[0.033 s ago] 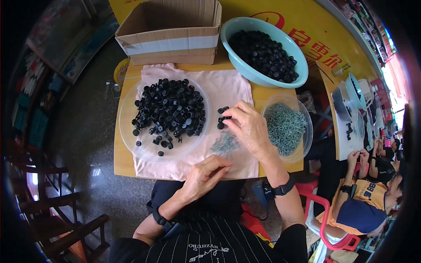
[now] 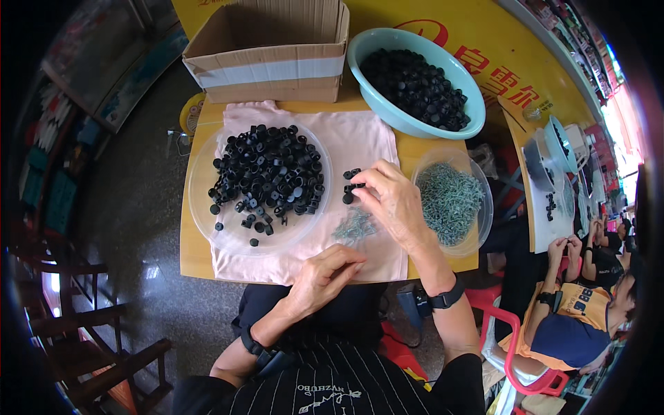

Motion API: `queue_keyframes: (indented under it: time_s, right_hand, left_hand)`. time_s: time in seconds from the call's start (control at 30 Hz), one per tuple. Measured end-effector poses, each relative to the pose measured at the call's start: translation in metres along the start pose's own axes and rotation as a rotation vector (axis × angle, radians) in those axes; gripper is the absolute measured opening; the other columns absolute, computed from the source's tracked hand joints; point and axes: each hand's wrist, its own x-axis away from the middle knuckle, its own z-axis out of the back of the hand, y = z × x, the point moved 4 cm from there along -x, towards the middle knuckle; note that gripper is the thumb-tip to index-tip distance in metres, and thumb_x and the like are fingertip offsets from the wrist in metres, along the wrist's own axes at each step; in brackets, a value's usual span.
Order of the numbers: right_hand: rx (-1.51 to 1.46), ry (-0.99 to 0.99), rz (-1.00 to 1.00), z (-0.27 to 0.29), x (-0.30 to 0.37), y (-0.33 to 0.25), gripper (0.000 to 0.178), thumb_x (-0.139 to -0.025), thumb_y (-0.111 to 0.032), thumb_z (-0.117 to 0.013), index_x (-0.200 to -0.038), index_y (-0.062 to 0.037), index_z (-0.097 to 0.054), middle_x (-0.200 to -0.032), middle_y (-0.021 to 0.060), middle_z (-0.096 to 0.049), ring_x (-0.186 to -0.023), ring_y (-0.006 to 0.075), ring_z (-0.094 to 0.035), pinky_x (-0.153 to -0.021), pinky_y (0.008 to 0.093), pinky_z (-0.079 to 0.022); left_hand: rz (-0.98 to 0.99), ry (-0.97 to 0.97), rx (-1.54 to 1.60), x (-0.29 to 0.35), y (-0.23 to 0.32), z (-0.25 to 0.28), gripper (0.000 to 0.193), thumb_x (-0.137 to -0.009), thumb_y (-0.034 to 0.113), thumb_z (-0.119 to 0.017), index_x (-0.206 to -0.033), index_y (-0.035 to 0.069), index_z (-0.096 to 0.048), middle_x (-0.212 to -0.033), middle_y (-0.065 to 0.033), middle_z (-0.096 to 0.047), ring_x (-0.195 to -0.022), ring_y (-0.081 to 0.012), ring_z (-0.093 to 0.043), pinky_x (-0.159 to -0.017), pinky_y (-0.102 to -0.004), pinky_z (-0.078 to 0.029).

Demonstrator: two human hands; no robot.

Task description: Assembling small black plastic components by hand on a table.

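Note:
My right hand (image 2: 394,204) reaches over the pink cloth (image 2: 377,135), thumb and fingertips closing around a black plastic cap in a small cluster of black caps (image 2: 348,198). Just below that cluster lies a loose heap of thin silvery screws (image 2: 354,225). Nearer the table's front edge, my left hand (image 2: 320,279) has its thumb and fingertips pressed together; what they hold, if anything, is hidden. Left of both hands, a shallow clear round tray (image 2: 207,232) carries a big pile of black plastic parts (image 2: 270,169). At right, a clear round tub (image 2: 456,247) holds many silvery screws (image 2: 449,200).
An open cardboard box (image 2: 270,72) stands at the table's back left. Beside it, a light blue basin (image 2: 360,59) is full of black caps. A person in an orange and navy top (image 2: 577,318) sits on the right by another table (image 2: 543,235), near a red plastic chair (image 2: 512,332).

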Motion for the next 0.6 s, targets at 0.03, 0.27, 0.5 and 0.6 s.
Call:
queue_keyframes:
  time_s: [0.03,0.27,0.5,0.6]
  right_hand:
    - [-0.049,0.018,-0.034,0.001,0.002,0.0,0.015,-0.076,-0.006,-0.068,-0.091,-0.0077,-0.064,-0.085,0.0056,-0.057,-0.078,0.0244,-0.06,-0.068,0.0342,-0.049]
    - [-0.449,0.04,-0.264,0.013,0.042,-0.007,0.017,-0.078,0.005,-0.063,-0.092,-0.0043,-0.063,-0.09,0.0051,-0.063,-0.076,0.0137,-0.063,-0.063,0.0262,-0.051]
    - [-0.498,0.117,-0.272,0.015,0.09,-0.034,0.034,-0.076,0.008,-0.066,-0.106,-0.003,-0.056,-0.09,0.0069,-0.063,-0.076,0.0138,-0.064,-0.064,0.0263,-0.053]
    - [-0.399,0.092,-0.224,0.015,0.104,-0.046,0.035,-0.074,0.01,-0.065,-0.105,-0.0033,-0.056,-0.089,0.0093,-0.061,-0.074,0.0178,-0.064,-0.063,0.0293,-0.053]
  left_hand:
    - [-0.004,0.003,-0.003,0.001,0.0,0.0,0.015,-0.085,0.001,-0.062,-0.101,0.001,-0.063,-0.087,-0.0095,-0.063,-0.077,-0.0173,-0.061,-0.067,-0.0269,-0.049]
    - [0.083,0.007,0.068,0.003,-0.008,-0.001,0.014,-0.087,0.002,-0.06,-0.101,0.001,-0.062,-0.09,-0.0096,-0.062,-0.081,-0.0174,-0.063,-0.071,-0.0272,-0.05]
    - [0.295,0.15,0.635,0.006,-0.003,-0.006,0.022,-0.091,0.008,-0.061,-0.111,-0.002,-0.058,-0.099,-0.0061,-0.064,-0.089,-0.0114,-0.062,-0.079,-0.0243,-0.051]
    - [0.306,0.136,0.552,0.01,0.004,-0.011,0.022,-0.089,0.01,-0.064,-0.107,-0.001,-0.06,-0.093,-0.0048,-0.066,-0.086,-0.0106,-0.063,-0.076,-0.0238,-0.051]
